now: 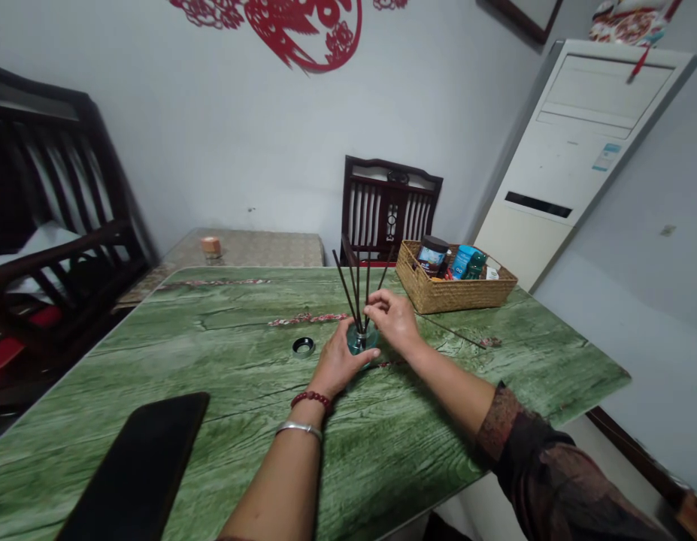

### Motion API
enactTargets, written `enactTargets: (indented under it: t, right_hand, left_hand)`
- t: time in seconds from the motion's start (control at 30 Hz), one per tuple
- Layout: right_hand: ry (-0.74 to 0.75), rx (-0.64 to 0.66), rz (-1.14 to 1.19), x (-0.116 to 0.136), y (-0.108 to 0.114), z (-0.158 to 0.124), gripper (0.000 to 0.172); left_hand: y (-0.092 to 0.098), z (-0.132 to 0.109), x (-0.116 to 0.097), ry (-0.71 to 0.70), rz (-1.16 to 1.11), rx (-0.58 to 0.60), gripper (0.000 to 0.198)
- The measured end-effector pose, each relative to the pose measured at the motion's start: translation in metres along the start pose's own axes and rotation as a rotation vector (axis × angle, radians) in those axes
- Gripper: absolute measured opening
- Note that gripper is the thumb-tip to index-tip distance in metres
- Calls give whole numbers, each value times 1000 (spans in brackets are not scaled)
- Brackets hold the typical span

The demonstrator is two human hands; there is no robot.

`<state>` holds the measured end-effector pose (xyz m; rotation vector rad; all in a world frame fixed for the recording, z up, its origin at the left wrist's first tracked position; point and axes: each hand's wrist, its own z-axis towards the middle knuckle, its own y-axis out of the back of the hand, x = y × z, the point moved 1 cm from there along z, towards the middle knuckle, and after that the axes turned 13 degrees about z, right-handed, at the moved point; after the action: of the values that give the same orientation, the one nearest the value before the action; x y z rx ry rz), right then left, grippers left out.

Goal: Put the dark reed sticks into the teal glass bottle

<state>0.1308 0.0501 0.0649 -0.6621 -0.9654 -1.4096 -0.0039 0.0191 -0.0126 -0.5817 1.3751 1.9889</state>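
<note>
we see a small glass diffuser bottle standing upright on a green wood-grain table, between our two hands. our left hand lies against the near side of the bottle, its fingers pressed together and touching the glass low down. our right hand is just above and to the right, its curled thumb and index finger pinching the dark reed sticks close to the bottle's neck. we count four sticks, though our fingers may hide more. they rise from the neck and fan upward and away from us, the outer ones tilted. one round black cap lies just left of the bottle. farther off are one black phone and one wicker basket holding several jars.
</note>
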Motion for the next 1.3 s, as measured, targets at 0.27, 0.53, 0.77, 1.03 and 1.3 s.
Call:
enactTargets:
  t: [0.27,0.53,0.77,1.03,1.3]
  right_hand:
    - [20,-97,-498,-38,98,-23,22]
    - [-307,59,-1202,-89,176,-30,33]
    - [-285,155,-1249,-92,163,-42,29]
    - [-233,227,-1251,-80,156,-49,23]
    - [-265,166,-1139,-69,157,-47,24]
  left_hand:
    - [1,2,2,37,43,28,74]
    - [2,3,2,51,73,16,74]
    - [2,3,1,53,66,6,74]
    - [1,2,1,32,64,21,73]
    - [4,0,-1,39,58,23,71]
